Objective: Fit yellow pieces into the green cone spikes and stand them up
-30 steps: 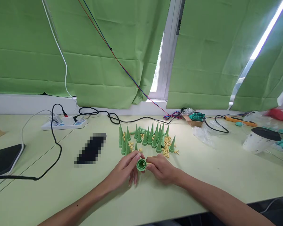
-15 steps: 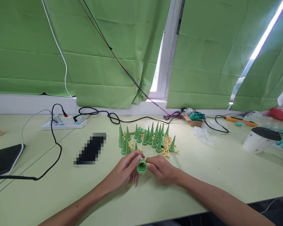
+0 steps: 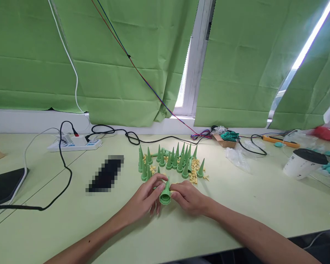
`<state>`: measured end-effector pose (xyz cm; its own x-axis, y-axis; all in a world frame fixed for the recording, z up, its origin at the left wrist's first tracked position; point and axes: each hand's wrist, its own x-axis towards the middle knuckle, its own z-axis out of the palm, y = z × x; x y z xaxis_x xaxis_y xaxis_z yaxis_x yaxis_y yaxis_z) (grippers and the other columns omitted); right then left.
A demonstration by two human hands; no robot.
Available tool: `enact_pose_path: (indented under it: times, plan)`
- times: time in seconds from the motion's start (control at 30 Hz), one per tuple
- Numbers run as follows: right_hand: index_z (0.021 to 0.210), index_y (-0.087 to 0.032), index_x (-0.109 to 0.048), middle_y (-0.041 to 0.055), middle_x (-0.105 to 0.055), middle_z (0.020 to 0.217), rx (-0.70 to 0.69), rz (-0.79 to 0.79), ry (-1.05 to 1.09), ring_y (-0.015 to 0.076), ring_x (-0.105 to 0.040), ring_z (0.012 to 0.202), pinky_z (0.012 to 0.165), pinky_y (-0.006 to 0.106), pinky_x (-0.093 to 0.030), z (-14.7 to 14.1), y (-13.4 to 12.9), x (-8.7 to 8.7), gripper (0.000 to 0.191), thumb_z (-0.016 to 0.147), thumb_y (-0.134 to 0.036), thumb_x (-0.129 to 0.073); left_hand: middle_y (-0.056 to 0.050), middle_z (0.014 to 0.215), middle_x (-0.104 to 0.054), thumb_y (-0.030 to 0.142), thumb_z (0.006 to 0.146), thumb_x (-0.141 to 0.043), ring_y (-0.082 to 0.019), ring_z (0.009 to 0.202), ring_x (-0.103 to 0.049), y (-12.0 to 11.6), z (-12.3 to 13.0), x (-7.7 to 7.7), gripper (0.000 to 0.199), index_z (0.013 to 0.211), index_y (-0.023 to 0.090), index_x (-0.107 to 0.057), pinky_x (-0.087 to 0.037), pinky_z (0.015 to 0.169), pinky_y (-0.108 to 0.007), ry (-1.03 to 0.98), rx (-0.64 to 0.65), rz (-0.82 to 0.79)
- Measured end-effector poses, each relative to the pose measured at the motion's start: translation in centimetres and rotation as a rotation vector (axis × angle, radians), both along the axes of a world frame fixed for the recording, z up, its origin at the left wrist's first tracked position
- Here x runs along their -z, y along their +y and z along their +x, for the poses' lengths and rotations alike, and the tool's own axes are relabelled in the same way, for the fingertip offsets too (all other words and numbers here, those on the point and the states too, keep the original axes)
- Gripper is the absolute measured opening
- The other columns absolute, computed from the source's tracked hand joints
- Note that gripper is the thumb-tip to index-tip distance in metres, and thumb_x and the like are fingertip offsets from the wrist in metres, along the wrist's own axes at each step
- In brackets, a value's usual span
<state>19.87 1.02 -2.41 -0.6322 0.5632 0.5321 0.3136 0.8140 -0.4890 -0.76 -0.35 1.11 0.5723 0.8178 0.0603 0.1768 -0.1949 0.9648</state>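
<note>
A green cone-shaped nozzle (image 3: 165, 196) is held between my two hands just above the table, its hollow round base facing me and its tip pointing up and away. My left hand (image 3: 150, 194) has its thumb and index finger on the nozzle's left side. Curled fingers bring my right hand (image 3: 188, 197) against the right side; whether a small piece is also pinched there is hidden. Beyond my hands stand several similar green nozzles (image 3: 169, 161), mostly upright, with a few lying down. Small yellow plastic pieces (image 3: 194, 176) are scattered among them.
A dark pixelated patch (image 3: 107, 174) is left of the nozzles. Further left are a power strip (image 3: 77, 144), black cable (image 3: 68, 176) and a dark flat device (image 3: 5, 185). A white lidded cup (image 3: 302, 165), a small cardboard box (image 3: 225, 141) and plastic bags (image 3: 238, 157) are to the right.
The nozzle has tilted between my fingers: its open base has turned lower and its tapered tip now shows upward. My hands have barely moved.
</note>
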Motion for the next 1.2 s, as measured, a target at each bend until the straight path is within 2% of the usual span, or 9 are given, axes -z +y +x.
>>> enact_pose_path:
  times: [0.13, 0.27, 0.4, 0.5, 0.57, 0.63, 0.93, 1.2]
  plan:
    - [0.07, -0.021, -0.033, -0.006, -0.035, 0.058, 0.014, 0.001, -0.036, 0.0094, -0.03, 0.051, 0.054, 0.024, -0.026, -0.1, -0.1, -0.1, 0.038, 0.104, -0.035, -0.028, -0.002, 0.105, -0.057, 0.052, 0.097, -0.047, -0.005, 0.046, -0.054, 0.0, 0.0, 0.3, 0.036, 0.121, 0.025, -0.044, -0.048, 0.048, -0.023, 0.0, -0.007, 0.008]
    - [0.069, -0.021, -0.036, -0.0053, -0.037, 0.057, 0.035, 0.022, -0.056, 0.0098, -0.03, 0.05, 0.053, 0.024, -0.027, -0.2, -0.1, -0.2, 0.04, 0.105, -0.036, -0.026, -0.002, 0.103, -0.054, 0.052, 0.096, -0.049, -0.005, 0.048, -0.055, -0.1, 0.1, 0.5, 0.038, 0.123, 0.027, -0.04, -0.048, 0.048, -0.023, 0.001, -0.03, 0.033]
    - [0.07, -0.021, -0.039, -0.0048, -0.039, 0.058, 0.042, 0.014, -0.055, 0.0101, -0.031, 0.05, 0.054, 0.024, -0.027, -0.2, -0.1, 0.0, 0.041, 0.105, -0.038, -0.026, -0.005, 0.111, -0.057, 0.048, 0.096, -0.05, -0.007, 0.052, -0.057, -0.1, 0.0, 0.8, 0.038, 0.125, 0.028, -0.038, -0.047, 0.051, -0.024, 0.068, -0.066, 0.112]
    - [0.071, -0.02, -0.041, -0.0048, -0.04, 0.058, 0.049, 0.011, -0.06, 0.0099, -0.03, 0.05, 0.054, 0.024, -0.027, -0.1, -0.1, 0.1, 0.041, 0.106, -0.037, -0.027, -0.002, 0.094, -0.063, 0.044, 0.096, -0.053, -0.011, 0.057, -0.058, -0.2, -0.1, 1.2, 0.038, 0.127, 0.027, -0.039, -0.046, 0.058, -0.026, 0.167, -0.118, 0.25]
    - [0.07, -0.02, -0.04, -0.005, -0.039, 0.058, 0.055, 0.019, -0.06, 0.0097, -0.03, 0.05, 0.054, 0.024, -0.026, -0.1, -0.1, 0.1, 0.041, 0.105, -0.035, -0.027, 0.003, 0.073, -0.06, 0.042, 0.096, -0.054, -0.013, 0.058, -0.056, -0.3, -0.1, 1.4, 0.038, 0.127, 0.026, -0.04, -0.044, 0.058, -0.026, 0.204, -0.135, 0.322]
    - [0.069, -0.02, -0.039, -0.0051, -0.039, 0.057, 0.059, 0.034, -0.062, 0.0095, -0.03, 0.049, 0.054, 0.024, -0.025, -0.2, -0.1, 0.1, 0.041, 0.105, -0.035, -0.027, 0.006, 0.063, -0.054, 0.041, 0.096, -0.054, -0.014, 0.056, -0.053, -0.3, -0.1, 1.6, 0.037, 0.127, 0.026, -0.041, -0.042, 0.056, -0.025, 0.217, -0.138, 0.363]
    - [0.067, -0.021, -0.037, -0.0046, -0.038, 0.055, 0.092, 0.064, -0.088, 0.0098, -0.03, 0.048, 0.052, 0.024, -0.025, -0.2, -0.1, -0.1, 0.042, 0.105, -0.036, -0.024, 0.008, 0.062, -0.054, 0.036, 0.096, -0.055, -0.012, 0.055, -0.052, -0.3, -0.4, 2.2, 0.034, 0.126, 0.027, -0.041, -0.044, 0.056, -0.022, 0.227, -0.142, 0.536]
    - [0.067, -0.021, -0.036, -0.0051, -0.036, 0.054, 0.097, 0.076, -0.121, 0.0099, -0.028, 0.047, 0.051, 0.024, -0.024, -0.2, 0.0, -0.1, 0.044, 0.105, -0.037, -0.022, 0.007, 0.062, -0.055, 0.031, 0.095, -0.057, -0.013, 0.055, -0.057, -0.3, -0.6, 2.9, 0.036, 0.127, 0.026, -0.041, -0.043, 0.054, -0.023, 0.183, -0.165, 0.576]
